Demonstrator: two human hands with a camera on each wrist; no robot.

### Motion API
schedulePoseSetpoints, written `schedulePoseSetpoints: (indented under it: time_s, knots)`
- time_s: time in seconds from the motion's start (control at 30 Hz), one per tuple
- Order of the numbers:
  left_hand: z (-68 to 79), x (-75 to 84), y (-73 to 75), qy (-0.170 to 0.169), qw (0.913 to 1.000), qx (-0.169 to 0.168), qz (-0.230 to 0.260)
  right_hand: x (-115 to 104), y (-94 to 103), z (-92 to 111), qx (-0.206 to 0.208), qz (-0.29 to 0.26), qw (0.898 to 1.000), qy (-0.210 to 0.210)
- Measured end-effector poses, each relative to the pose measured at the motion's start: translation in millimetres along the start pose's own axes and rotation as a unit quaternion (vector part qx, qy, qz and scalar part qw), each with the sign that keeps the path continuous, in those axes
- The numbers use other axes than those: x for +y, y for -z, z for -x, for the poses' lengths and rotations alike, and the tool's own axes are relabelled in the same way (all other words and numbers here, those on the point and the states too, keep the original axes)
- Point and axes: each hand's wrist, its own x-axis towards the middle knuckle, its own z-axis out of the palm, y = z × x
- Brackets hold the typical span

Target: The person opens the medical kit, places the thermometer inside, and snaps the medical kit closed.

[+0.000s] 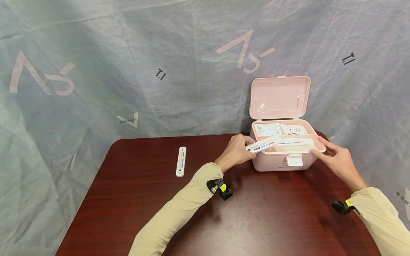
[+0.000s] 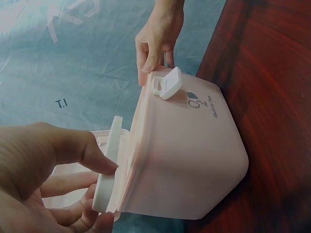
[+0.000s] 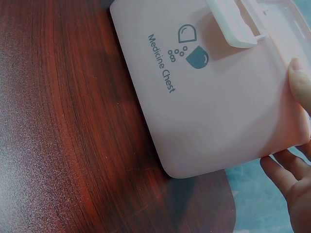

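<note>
A white thermometer [image 1: 263, 144] is slanting from the pinching thumb and fingers of the left hand [image 1: 237, 151], beside the pink chest's [image 1: 267, 164] rim; the right hand [image 1: 337, 163], partly spread, is gripping the opposite end. Keeping that steady should help.

Passable over table [image 1: 256, 217] in front of pink box [image 1: 272, 164]; blocked behind its opening by raised lid [image 1: 280, 97], at its left rim by left hand [image 1: 236, 151] and white thermometer [image 1: 265, 143], at its right by right hand [image 1: 340, 161].
</note>
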Motion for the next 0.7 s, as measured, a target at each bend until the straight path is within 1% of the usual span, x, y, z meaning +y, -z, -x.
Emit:
schedulePoseSetpoints:
  time_s: [0.2,0.5,0.7]
  knots:
    - [-1.8,1.1,-1.5,-0.004,0.9999,-0.001,0.011,-0.2,-0.1,0.5,-0.001,-0.006,1.000,-0.001]
    - [-7.9,0.8,-2.8,-0.011,0.9999,0.001,0.012,-1.0,0.0,0.5,-0.003,-0.009,1.000,0.001]
    - [-10.3,4.1,-3.6,-0.003,0.9998,-0.014,0.014,-1.7,0.5,1.5,-0.006,-0.014,1.000,0.000]
